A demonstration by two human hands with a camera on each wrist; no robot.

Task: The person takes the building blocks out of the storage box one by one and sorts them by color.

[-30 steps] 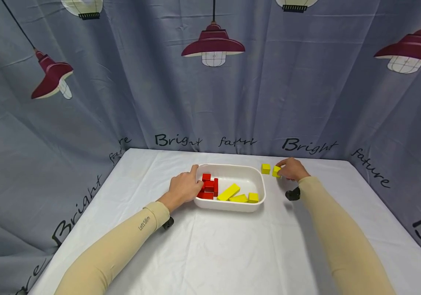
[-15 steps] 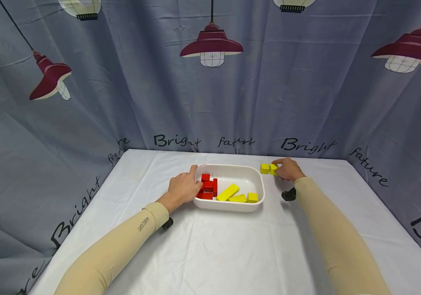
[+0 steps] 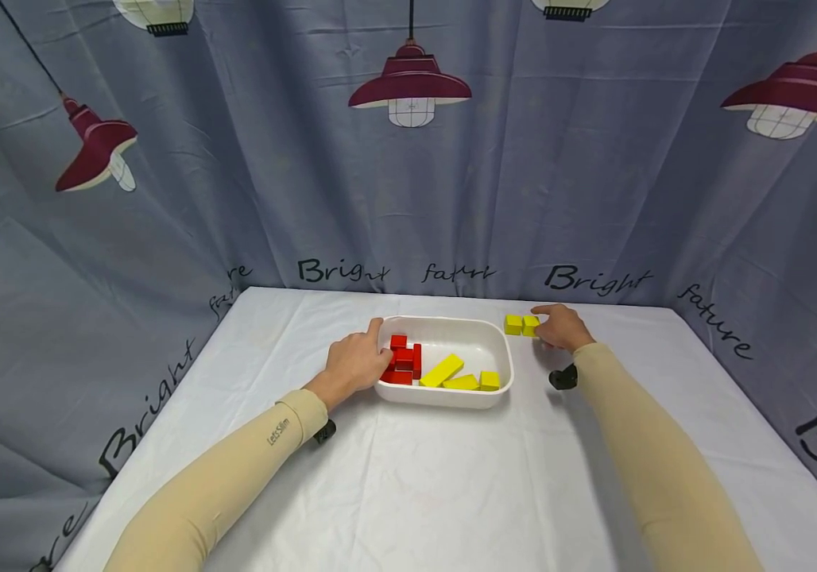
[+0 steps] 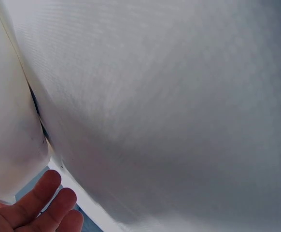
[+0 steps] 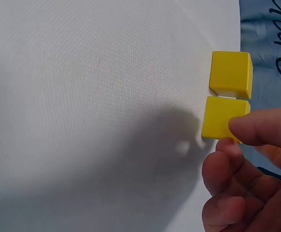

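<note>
My left hand (image 3: 355,362) grips the left end of a white tray (image 3: 451,401), thumb over the rim; fingers (image 4: 41,195) show beside its outer wall in the left wrist view. Red blocks (image 3: 404,361) sit at the tray's left, and yellow blocks (image 3: 442,371) lie at its front right. My right hand (image 3: 563,326) is at the nearer of two yellow cubes (image 5: 222,117) on the table, a fingertip overlapping its side in the right wrist view, other fingers bent below. The second yellow cube (image 5: 231,72) stands beside it, across a narrow gap.
A white cloth covers the table (image 3: 437,485). Behind it hangs a grey-blue curtain (image 3: 451,199) printed with lamps and lettering. Both cubes stand near the table's far edge, just beyond the tray's right corner.
My right hand has moved the right-hand yellow cube left, up close to the other cube, then drawn back slightly to the right. My left hand stays on the tray.
</note>
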